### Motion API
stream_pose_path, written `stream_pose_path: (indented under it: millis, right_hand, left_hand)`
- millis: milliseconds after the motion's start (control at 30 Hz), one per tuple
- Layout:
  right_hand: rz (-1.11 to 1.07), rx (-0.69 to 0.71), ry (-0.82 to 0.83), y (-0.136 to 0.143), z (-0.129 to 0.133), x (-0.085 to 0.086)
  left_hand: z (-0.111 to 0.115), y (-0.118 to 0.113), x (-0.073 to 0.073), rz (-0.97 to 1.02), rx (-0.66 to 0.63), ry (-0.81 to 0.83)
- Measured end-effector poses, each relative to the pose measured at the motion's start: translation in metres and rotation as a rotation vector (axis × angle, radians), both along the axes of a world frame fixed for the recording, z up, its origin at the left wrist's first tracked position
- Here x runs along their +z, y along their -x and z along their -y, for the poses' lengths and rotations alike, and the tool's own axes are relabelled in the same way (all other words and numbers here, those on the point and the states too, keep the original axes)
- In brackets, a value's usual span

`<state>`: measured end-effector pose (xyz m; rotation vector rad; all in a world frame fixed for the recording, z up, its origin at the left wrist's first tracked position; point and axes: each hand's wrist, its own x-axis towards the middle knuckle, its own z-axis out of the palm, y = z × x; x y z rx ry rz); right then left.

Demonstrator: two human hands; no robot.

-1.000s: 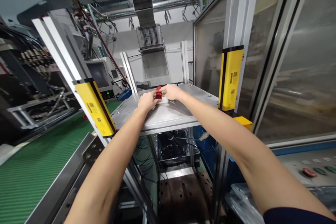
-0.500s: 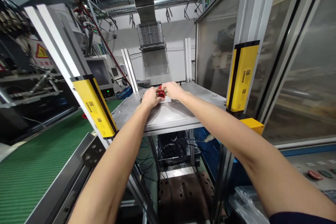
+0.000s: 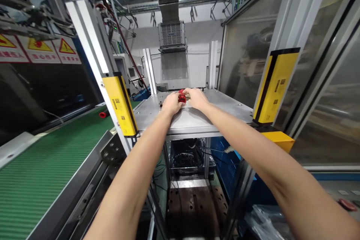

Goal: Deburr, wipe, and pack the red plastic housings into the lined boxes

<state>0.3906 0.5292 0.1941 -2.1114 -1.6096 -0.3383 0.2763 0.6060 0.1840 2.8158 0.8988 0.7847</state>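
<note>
A small red, ring-like plastic part (image 3: 182, 98) sits over the metal tabletop (image 3: 197, 120), towards its far side. My left hand (image 3: 172, 104) has its fingers closed against the part's left side. From the right, my right hand (image 3: 197, 98) curls its fingertips over the part's top and right side. My fingers cover much of the part, and whatever supports it underneath is mostly hidden.
Yellow light-curtain bars (image 3: 119, 105) stand on the frame posts at both sides. To the left runs a green conveyor belt (image 3: 50, 157) with another red piece (image 3: 103, 114) on it. A glazed panel (image 3: 247, 52) rises on the right; a black bin (image 3: 185, 157) stands below.
The view has swung left, so the table and hands appear further right and the belt's red piece shows more fully. Both hands stay at the red part, with the right fingers slightly more apart.
</note>
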Motion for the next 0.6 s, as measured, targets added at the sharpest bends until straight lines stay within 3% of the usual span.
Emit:
stream_pose_path:
  millis: [600]
  right_hand:
    - [-0.015,-0.038,-0.001,-0.0014,-0.0042,0.0037]
  left_hand:
    - [-0.0043,0.0006,0.0034,-0.007,-0.022,0.049]
